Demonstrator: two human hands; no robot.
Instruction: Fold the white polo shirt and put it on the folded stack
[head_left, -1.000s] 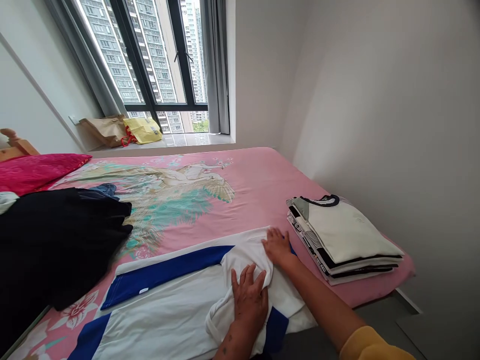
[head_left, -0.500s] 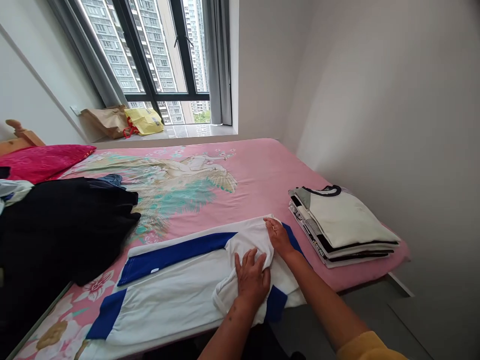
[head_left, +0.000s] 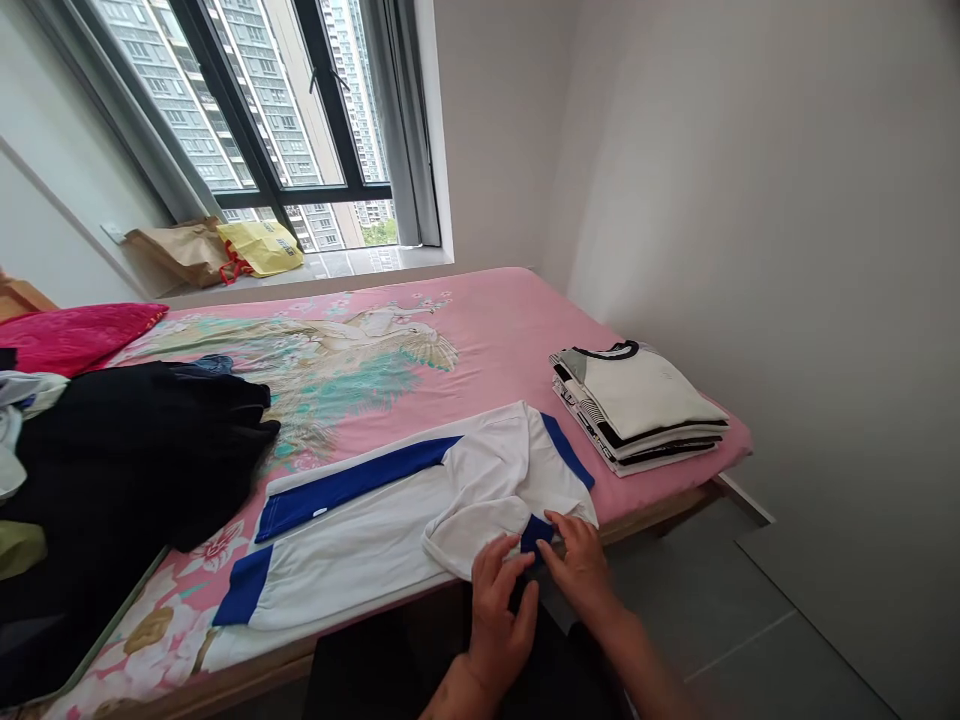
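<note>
A white long-sleeved shirt (head_left: 360, 560) with blue panels lies on the bed's near edge. One of its sleeves is folded back over the body, ending in a blue cuff (head_left: 535, 533). My left hand (head_left: 499, 610) is at the near edge of that sleeve, fingers bent and thumb apart. To its right, my right hand (head_left: 583, 562) has its fingers spread beside the cuff, fingertips close to the cloth. Whether either hand touches the shirt is hard to tell; neither grips it.
A stack of folded clothes (head_left: 645, 400) sits on the bed's right corner. Dark clothing (head_left: 142, 460) is heaped at the left, before a red pillow (head_left: 82, 335). Bags (head_left: 259, 247) stand on the windowsill. The pink bedsheet (head_left: 502, 330) covers the bed.
Both hands have come off the middle and far edge of the shirt and moved toward me, to the cuff. The folded sleeve lies flatter. The view has shifted to the right.
</note>
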